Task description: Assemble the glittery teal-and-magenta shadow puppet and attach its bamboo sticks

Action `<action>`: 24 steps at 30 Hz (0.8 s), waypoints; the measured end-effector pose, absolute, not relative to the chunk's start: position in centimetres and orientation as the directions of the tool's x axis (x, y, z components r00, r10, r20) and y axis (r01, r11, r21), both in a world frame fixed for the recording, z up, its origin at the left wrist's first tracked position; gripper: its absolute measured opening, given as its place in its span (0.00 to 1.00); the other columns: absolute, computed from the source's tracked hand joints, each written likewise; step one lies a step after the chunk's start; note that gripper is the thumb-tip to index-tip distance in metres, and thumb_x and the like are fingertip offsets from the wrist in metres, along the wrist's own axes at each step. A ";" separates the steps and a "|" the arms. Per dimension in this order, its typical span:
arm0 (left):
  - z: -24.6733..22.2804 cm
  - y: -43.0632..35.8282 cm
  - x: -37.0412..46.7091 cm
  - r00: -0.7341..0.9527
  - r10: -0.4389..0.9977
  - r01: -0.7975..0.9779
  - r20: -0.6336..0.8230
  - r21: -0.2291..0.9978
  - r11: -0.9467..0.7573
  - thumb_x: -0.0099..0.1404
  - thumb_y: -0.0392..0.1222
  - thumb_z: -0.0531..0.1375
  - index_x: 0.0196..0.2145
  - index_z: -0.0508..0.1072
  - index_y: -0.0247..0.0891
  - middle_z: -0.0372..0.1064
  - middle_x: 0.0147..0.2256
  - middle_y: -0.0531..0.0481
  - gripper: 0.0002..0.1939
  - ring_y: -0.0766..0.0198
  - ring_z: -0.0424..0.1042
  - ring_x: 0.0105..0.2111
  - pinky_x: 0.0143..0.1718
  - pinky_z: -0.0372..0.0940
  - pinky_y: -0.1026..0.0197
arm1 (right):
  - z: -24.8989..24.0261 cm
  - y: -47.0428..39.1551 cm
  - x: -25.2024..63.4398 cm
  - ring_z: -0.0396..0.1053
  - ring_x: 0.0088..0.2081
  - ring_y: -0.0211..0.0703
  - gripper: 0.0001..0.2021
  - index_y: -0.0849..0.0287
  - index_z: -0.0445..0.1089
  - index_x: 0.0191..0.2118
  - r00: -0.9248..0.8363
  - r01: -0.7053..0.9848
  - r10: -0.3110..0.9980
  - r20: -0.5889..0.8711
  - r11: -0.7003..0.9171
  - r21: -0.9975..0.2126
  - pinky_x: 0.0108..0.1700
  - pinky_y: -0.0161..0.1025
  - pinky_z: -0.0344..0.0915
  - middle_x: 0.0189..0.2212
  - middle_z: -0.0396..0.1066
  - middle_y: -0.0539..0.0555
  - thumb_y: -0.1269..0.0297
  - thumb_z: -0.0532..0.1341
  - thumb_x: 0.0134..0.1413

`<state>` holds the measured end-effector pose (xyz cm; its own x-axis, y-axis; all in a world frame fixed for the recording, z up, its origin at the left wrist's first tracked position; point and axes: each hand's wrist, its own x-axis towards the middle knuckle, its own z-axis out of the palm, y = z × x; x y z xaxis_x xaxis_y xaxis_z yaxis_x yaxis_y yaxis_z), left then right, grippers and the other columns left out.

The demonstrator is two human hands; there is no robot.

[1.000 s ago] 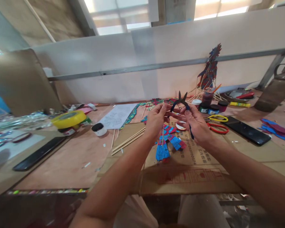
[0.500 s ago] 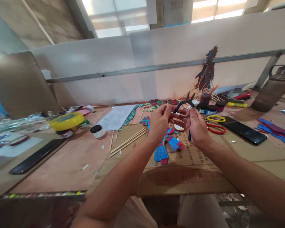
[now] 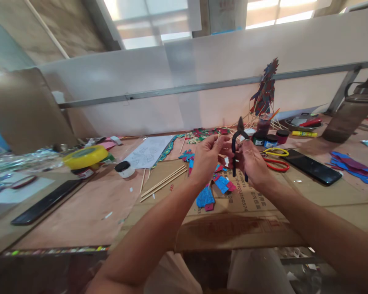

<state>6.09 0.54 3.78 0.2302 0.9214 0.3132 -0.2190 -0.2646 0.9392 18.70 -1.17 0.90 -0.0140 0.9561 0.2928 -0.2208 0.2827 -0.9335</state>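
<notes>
Dark-handled pliers (image 3: 239, 130) stand nearly upright in my right hand (image 3: 255, 163), jaws up and closed together. My right thumb lies against one handle. Just to the left, my left hand (image 3: 207, 157) is closed in a pinch, thumb against fingers; whatever it may hold is too small to make out. Under both hands lie blue and pink painted cut-out pieces (image 3: 206, 198) on a flattened cardboard sheet (image 3: 221, 228). Thin wooden sticks (image 3: 164, 183) rest on the cardboard, left of the pieces.
Red-and-yellow-handled scissors (image 3: 277, 164) and a black phone (image 3: 314, 167) lie at right. Paint jars (image 3: 270, 141) and a water bottle (image 3: 351, 114) stand behind. A white jar (image 3: 125, 169), a drawing sheet (image 3: 149, 152) and yellow tape (image 3: 85, 155) are at left.
The pliers have turned more upright, and their jaws have gone from spread to closed. Both hands stay close together in nearly the same place.
</notes>
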 end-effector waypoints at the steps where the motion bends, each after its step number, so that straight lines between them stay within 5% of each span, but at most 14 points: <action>1: 3.9 0.7 5.6 0.216 0.923 -0.169 0.318 0.943 -0.286 0.66 0.50 0.57 0.36 0.73 0.37 0.75 0.30 0.48 0.13 0.71 0.68 0.19 0.17 0.57 0.67 | 1.0 -1.0 18.9 0.66 0.25 0.36 0.27 0.54 0.60 0.38 -0.021 -0.202 0.964 0.267 0.257 -0.945 0.28 0.36 0.66 0.29 0.68 0.48 0.32 0.56 0.51; 4: 4.0 1.3 3.8 0.183 0.916 0.029 0.356 0.930 -0.367 0.67 0.47 0.57 0.34 0.75 0.38 0.71 0.25 0.51 0.11 0.74 0.57 0.16 0.17 0.50 0.67 | 1.1 -0.3 19.6 0.63 0.23 0.36 0.27 0.56 0.61 0.34 -0.025 -0.119 0.989 0.149 0.145 -0.982 0.25 0.36 0.63 0.28 0.68 0.50 0.33 0.59 0.49; 7: 3.6 2.0 2.0 0.184 0.900 0.176 0.396 0.887 -0.427 0.68 0.45 0.55 0.32 0.75 0.38 0.68 0.23 0.52 0.12 0.72 0.56 0.18 0.19 0.51 0.66 | 0.9 0.5 20.3 0.64 0.25 0.41 0.26 0.58 0.65 0.31 -0.049 0.221 0.978 0.201 0.207 -0.953 0.29 0.39 0.63 0.26 0.68 0.53 0.36 0.56 0.53; 12: 2.4 2.5 0.2 0.245 0.873 0.323 0.422 0.814 -0.484 0.69 0.41 0.52 0.38 0.75 0.39 0.69 0.24 0.53 0.11 0.68 0.65 0.24 0.26 0.59 0.65 | -0.4 0.8 21.3 0.66 0.46 0.56 0.18 0.61 0.69 0.41 -0.229 0.722 0.814 0.534 0.510 -0.468 0.48 0.51 0.62 0.42 0.70 0.63 0.52 0.50 0.64; 16: 2.0 2.5 -0.3 0.291 0.877 0.382 0.382 0.794 -0.473 0.67 0.38 0.55 0.38 0.73 0.38 0.70 0.24 0.54 0.07 0.69 0.66 0.22 0.26 0.60 0.65 | -1.0 0.8 22.1 0.65 0.46 0.57 0.15 0.63 0.68 0.42 -0.350 0.825 0.742 0.573 0.533 -0.187 0.48 0.51 0.63 0.43 0.67 0.66 0.57 0.50 0.65; 24: 2.0 2.6 -1.5 0.381 0.877 0.456 0.293 0.765 -0.455 0.66 0.37 0.56 0.38 0.78 0.36 0.73 0.25 0.52 0.10 0.69 0.66 0.24 0.27 0.62 0.65 | -1.4 1.0 22.5 0.65 0.47 0.58 0.12 0.64 0.68 0.44 -0.480 0.836 0.715 0.509 0.548 0.018 0.47 0.50 0.63 0.45 0.67 0.67 0.61 0.55 0.63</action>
